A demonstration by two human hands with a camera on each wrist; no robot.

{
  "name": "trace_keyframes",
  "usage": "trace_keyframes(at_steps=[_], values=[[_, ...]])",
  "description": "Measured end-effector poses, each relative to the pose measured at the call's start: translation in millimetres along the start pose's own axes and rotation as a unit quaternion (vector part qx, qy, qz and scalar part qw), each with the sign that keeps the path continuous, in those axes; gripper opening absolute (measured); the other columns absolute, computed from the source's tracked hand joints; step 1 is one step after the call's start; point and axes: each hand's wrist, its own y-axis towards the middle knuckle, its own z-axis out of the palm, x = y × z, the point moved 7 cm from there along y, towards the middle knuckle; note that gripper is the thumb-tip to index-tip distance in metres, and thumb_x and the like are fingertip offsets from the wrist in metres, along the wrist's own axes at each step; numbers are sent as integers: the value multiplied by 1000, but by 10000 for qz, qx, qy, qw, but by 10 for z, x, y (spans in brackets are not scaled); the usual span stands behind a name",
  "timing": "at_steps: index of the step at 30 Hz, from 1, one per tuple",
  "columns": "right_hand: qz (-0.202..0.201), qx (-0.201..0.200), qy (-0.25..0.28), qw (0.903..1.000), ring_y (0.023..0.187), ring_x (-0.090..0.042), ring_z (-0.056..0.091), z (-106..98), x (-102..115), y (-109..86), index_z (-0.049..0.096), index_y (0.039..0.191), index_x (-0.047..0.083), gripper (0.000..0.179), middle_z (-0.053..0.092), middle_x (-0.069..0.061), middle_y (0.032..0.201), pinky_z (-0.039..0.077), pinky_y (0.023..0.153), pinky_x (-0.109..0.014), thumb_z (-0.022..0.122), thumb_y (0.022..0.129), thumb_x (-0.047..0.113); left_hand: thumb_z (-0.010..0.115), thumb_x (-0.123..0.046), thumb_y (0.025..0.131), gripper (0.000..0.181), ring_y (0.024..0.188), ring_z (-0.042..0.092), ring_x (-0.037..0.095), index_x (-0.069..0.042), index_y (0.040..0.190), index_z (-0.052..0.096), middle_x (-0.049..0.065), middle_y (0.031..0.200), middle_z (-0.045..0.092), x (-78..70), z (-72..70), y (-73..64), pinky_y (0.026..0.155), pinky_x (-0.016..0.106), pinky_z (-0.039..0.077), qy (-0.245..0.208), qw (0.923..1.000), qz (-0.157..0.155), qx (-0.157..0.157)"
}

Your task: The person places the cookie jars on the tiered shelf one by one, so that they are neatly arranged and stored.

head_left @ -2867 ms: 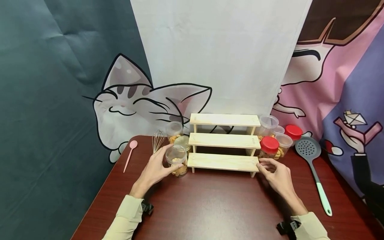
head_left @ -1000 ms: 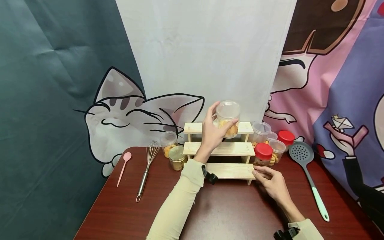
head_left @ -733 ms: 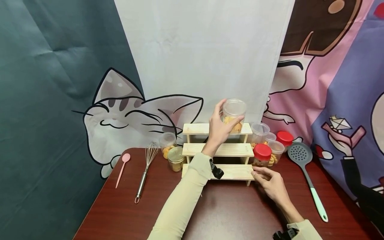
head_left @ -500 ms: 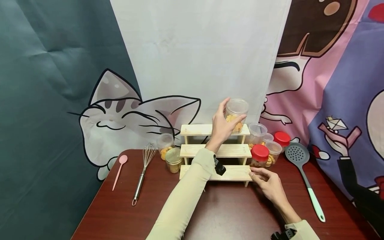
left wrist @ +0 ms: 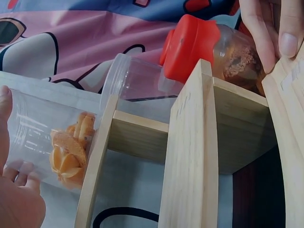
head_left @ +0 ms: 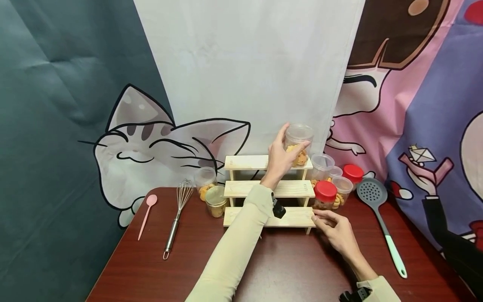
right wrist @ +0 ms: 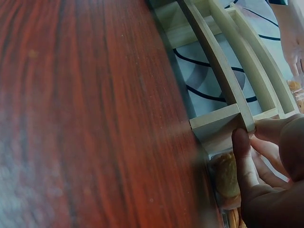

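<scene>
My left hand [head_left: 280, 158] grips a clear plastic jar [head_left: 299, 142] with cookies in its lower part. The jar stands upright at the right end of the top step of a three-tier wooden shelf [head_left: 269, 188]. In the left wrist view the base of the jar [left wrist: 57, 142] meets the top board, and thumb and fingers wrap its sides. My right hand [head_left: 337, 233] pinches the right end of the lowest board; in the right wrist view its thumb [right wrist: 243, 154] and fingers close on the board's corner.
Left of the shelf stand two cookie jars [head_left: 216, 202], a whisk [head_left: 175, 226] and a pink spoon [head_left: 147, 216]. On the right, several jars, two with red lids [head_left: 325, 191], crowd the shelf's side. A slotted turner [head_left: 381, 222] lies beyond them on the dark table [head_left: 286, 260].
My left hand has lifted the jar from the table left of the shelf, carried it right and up, and lowered it onto the top step. The right hand keeps its hold on the lowest board.
</scene>
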Motion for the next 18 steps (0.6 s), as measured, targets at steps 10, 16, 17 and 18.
trace_keyframes(at_steps=[10,16,17,18], values=[[-37,34,75,10000,92,3,73,34,15,8,77,129,2,33,81,-21,112,58,78,-13,80,100,18,86,-44,94,105,152,51,24,-22,174,22,9,166,49,90,-52,-139,126,40,41,1370,9889,239,522],[7,-4,40,10000,91,3,73,9,-5,6,77,129,3,33,81,-20,112,57,76,-13,81,100,19,91,-36,89,98,142,58,25,-8,167,37,10,152,60,238,-109,-329,122,37,46,2491,9643,144,885],[5,-4,43,10000,91,3,73,6,-5,4,77,129,3,33,81,-20,112,57,76,-13,81,100,19,91,-36,90,95,140,60,25,-7,165,41,10,149,62,246,-108,-338,120,37,48,2590,9616,155,899],[4,2,47,10000,91,4,73,4,-4,1,77,129,3,33,81,-21,112,57,76,-13,81,100,19,90,-37,90,92,139,62,25,-7,163,43,10,148,64,250,-105,-343,119,37,49,2667,9593,163,910]])
